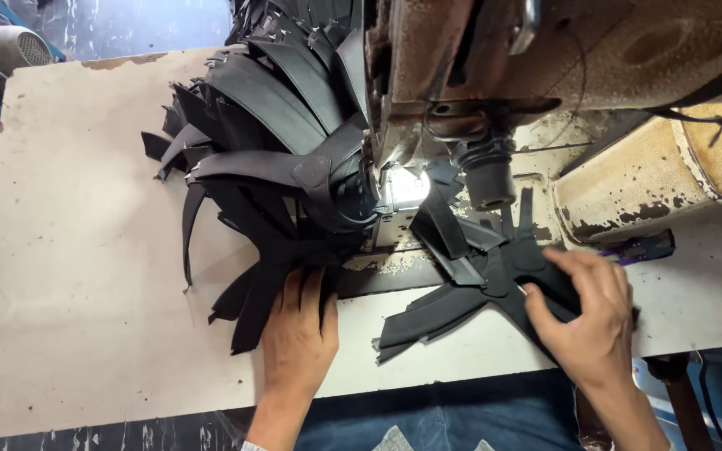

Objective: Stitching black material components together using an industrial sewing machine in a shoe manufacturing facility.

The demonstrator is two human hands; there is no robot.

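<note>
My left hand (298,330) lies flat, fingers together, pressing on black strap pieces (252,296) at the near end of a big chained pile of black leather pieces (265,117). That pile runs up to the left of the sewing machine head (461,75). My right hand (587,313) pinches a smaller cluster of black strap pieces (453,305) lying right of the needle area, thumb and fingers closed on its right end. A small lamp (407,185) glows under the machine head.
The worn beige sewing machine body (653,175) fills the upper right. A pale, stained worktable (77,250) stretches to the left. A grey motor (10,46) sits beyond the table's far left corner. My lap in blue cloth (428,418) is below the table edge.
</note>
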